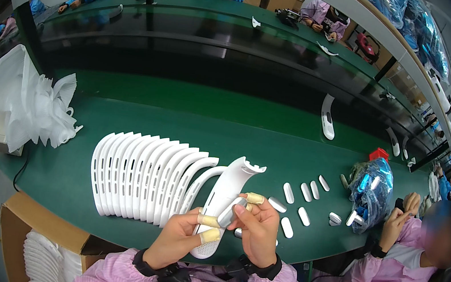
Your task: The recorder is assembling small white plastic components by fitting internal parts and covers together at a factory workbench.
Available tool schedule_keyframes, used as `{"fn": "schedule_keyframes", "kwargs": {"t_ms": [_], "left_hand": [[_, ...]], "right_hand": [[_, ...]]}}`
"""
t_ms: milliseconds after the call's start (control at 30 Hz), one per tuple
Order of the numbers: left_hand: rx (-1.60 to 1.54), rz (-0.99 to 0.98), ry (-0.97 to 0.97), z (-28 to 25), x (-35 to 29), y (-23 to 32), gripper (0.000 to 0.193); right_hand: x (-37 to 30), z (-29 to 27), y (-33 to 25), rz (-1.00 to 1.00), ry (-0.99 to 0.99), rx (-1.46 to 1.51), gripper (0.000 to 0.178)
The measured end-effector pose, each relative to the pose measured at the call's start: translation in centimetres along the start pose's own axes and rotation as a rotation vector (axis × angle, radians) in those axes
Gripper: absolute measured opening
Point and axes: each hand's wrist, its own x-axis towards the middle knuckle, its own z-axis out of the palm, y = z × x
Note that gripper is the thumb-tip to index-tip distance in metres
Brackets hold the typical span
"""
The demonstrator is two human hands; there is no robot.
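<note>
My left hand (180, 239) is closed on a white curved plastic shell (229, 185), with yellowish covers on its fingertips. The shell's perforated rounded end points toward me and its notched end points away. My right hand (259, 229) pinches a small silver-grey oval cover (232, 211) over the shell's middle; whether the two touch I cannot tell. A row of similar white shells (140, 175) stands closely nested to the left. To the right lie several loose oval covers (286, 227), some partly hidden behind my right hand.
White foam bags (24, 95) heap at the left, above an open carton (47, 220) of white parts. A blue plastic bag (371, 187) and red box (379, 155) stand right, beside a co-worker in pink (379, 278). Another shell (327, 121) lies farther back.
</note>
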Motion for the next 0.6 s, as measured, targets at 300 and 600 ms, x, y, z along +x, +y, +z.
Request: {"fn": "schedule_keyframes", "kwargs": {"t_ms": [300,600], "left_hand": [[0.098,0.101,0.155,0.6,0.0,-1.0,0.014],[0.292,0.208,0.161,0.6,0.0,-1.0,0.01]], "right_hand": [[-0.7,0.9,0.7,-0.048,0.094,-0.056,0.025],[-1.2,1.1,0.6,-0.077,0.158,-0.064,0.025]]}}
